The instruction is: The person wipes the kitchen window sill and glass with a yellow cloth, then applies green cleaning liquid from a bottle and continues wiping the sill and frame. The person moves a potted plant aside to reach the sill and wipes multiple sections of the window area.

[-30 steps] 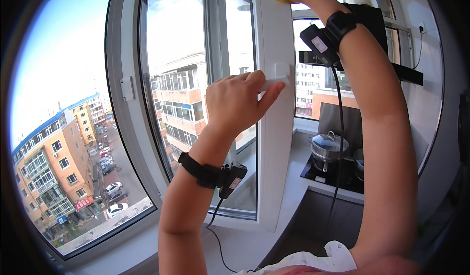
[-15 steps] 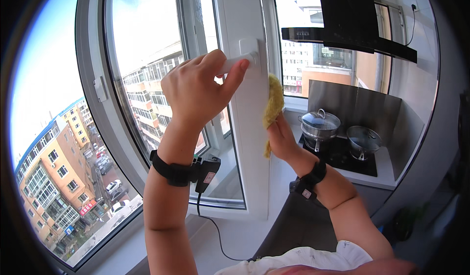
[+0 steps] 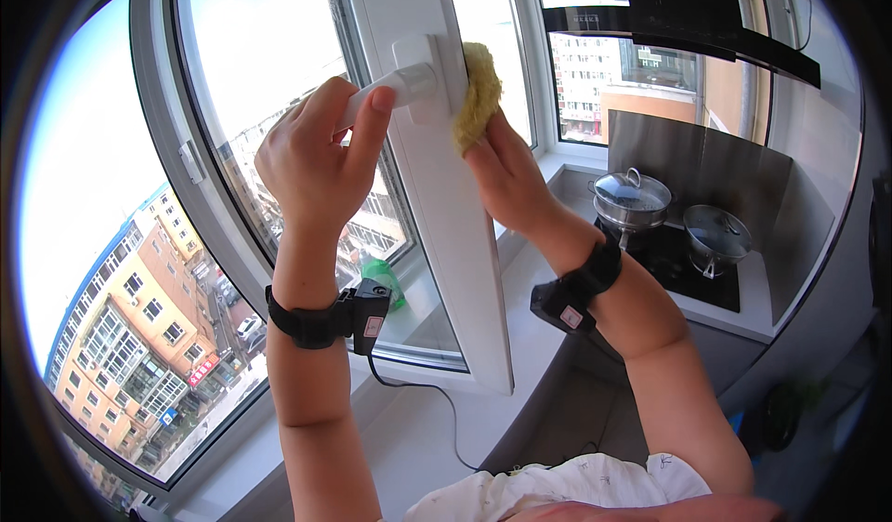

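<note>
My left hand (image 3: 321, 155) is wrapped around the white window handle (image 3: 409, 85), its thumb lying along the grip. The handle sticks out from the white frame of a window sash (image 3: 455, 234), which stands swung partly inward. On the sash's right edge, my right hand (image 3: 511, 173) presses a fuzzy yellow-green cleaning cloth (image 3: 478, 94) against the frame. The cloth covers most of the fingertips. Each wrist wears a black strap with a small box, and a cable runs from the left one.
At the right, two lidded pots (image 3: 632, 197) stand on a black stove (image 3: 688, 271) beneath a dark range hood (image 3: 678, 29). A white windowsill (image 3: 465, 420) runs below the sash. Something green (image 3: 381, 280) shows through the glass. Buildings and parked cars lie outside.
The sash has swung further inward, toward me, with my left hand on its handle. My right hand and the cloth have moved up and left onto the sash's edge.
</note>
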Demonstrator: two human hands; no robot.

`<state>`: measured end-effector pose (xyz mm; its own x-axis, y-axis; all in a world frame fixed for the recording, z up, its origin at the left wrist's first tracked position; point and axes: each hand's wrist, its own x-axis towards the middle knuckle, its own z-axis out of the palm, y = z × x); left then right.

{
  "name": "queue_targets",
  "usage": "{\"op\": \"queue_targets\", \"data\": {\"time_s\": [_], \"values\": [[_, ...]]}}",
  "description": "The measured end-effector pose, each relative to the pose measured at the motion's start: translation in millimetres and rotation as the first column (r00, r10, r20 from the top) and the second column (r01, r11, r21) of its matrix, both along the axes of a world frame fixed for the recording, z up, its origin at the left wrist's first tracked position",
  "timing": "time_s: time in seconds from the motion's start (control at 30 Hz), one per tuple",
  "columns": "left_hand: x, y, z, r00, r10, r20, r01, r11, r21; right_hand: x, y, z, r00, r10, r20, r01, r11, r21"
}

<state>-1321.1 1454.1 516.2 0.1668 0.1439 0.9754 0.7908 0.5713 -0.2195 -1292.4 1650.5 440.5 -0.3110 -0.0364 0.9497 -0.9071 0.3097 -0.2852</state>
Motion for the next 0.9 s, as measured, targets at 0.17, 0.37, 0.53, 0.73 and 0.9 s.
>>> {"op": "queue_targets", "data": {"time_s": [0.17, 0.37, 0.53, 0.73, 0.9], "values": [[6, -11, 1, 0.994, -0.092, 0.055, 0.092, 0.996, -0.011, -11, -4, 5, 0.989, 0.149, -0.016, -0.150, 0.987, -0.061], [17, -51, -7, 0.940, -0.274, 0.204, 0.254, 0.960, 0.119, 65, -32, -277, 0.980, -0.081, 0.180, 0.036, 0.970, 0.239], [38, -101, -5, 0.966, -0.134, 0.223, 0.086, 0.973, 0.213, 93, -47, -318, 0.981, -0.115, 0.157, 0.046, 0.921, 0.386], [53, -164, -21, 0.957, 0.219, 0.188, -0.259, 0.940, 0.223, 64, -107, -23, 0.882, -0.147, -0.447, 0.221, 0.968, 0.117], [86, -211, -36, 0.784, 0.620, -0.028, -0.620, 0.784, -0.023, 82, -154, 136, 0.797, 0.141, -0.587, -0.139, 0.989, 0.050]]}}
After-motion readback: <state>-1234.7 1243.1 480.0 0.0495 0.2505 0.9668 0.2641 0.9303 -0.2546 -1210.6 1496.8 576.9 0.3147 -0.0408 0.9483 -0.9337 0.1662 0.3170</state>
